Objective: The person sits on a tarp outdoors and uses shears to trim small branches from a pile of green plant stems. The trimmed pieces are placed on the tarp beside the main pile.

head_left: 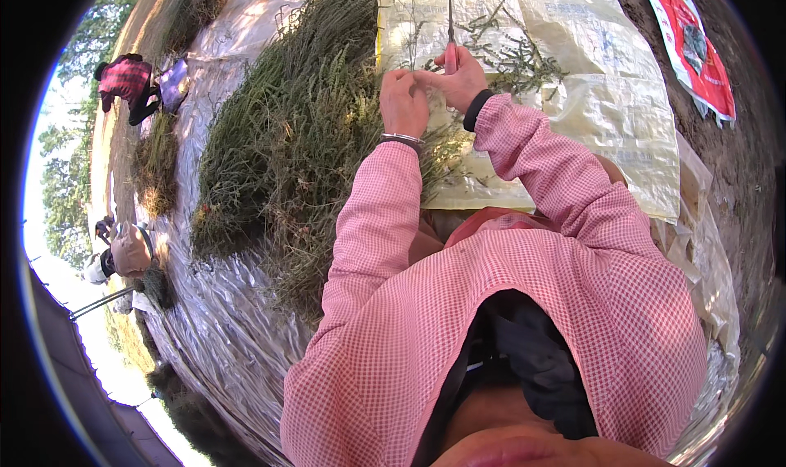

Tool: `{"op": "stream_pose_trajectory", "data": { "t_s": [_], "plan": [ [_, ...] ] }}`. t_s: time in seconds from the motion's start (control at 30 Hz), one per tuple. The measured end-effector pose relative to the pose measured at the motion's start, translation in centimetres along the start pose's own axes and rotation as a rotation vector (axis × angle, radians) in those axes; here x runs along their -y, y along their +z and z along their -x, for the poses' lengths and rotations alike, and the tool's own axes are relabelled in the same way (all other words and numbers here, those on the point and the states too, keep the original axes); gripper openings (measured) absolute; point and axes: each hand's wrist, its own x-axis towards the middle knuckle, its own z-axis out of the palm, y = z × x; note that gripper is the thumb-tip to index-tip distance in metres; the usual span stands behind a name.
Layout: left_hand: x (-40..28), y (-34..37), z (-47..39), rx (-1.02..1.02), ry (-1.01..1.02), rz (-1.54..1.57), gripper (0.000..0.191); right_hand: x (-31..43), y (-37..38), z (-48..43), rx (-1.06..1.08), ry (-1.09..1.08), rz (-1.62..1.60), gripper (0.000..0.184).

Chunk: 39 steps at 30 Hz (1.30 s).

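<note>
My left hand pinches a thin dry plant stem that stands up past my fingertips. Close beside it, my right hand grips a red-handled cutting tool, its narrow dark blade pointing away from me. Whether that tool is scissors or a knife, I cannot tell. Right thumb and left fingers meet at the stem. Beneath both hands lies a pale yellow woven plastic sack, spread flat. Small green sprigs are scattered on it, ahead of and right of my right hand.
To my left a large heap of cut plants rests on shiny plastic sheeting. A red and white printed bag lies on bare soil at the far right. Two people work beyond the heap, near smaller plant piles.
</note>
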Motion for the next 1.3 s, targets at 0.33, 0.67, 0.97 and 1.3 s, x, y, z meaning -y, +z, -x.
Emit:
{"op": "stream_pose_trajectory", "data": {
  "t_s": [0.33,0.67,0.97,1.3],
  "plan": [
    [1.5,-3.3,-0.9,0.576,-0.174,0.209,0.097,-0.7,-0.6,-0.8,0.088,0.075,-0.524,0.035],
    [3.7,-3.2,-0.6,0.705,-0.343,0.464,0.046,0.0,-4.0,-2.1,0.058,0.003,-0.533,0.033],
    [3.9,-6.4,-1.3,0.786,-0.399,0.356,0.075,-1.3,-5.3,-4.0,-0.039,0.049,-0.506,0.031],
    [2.5,-4.9,1.8,0.614,-0.379,0.276,0.024,-2.3,-4.9,-4.1,-0.089,0.09,-0.711,0.032]
  ]
}}
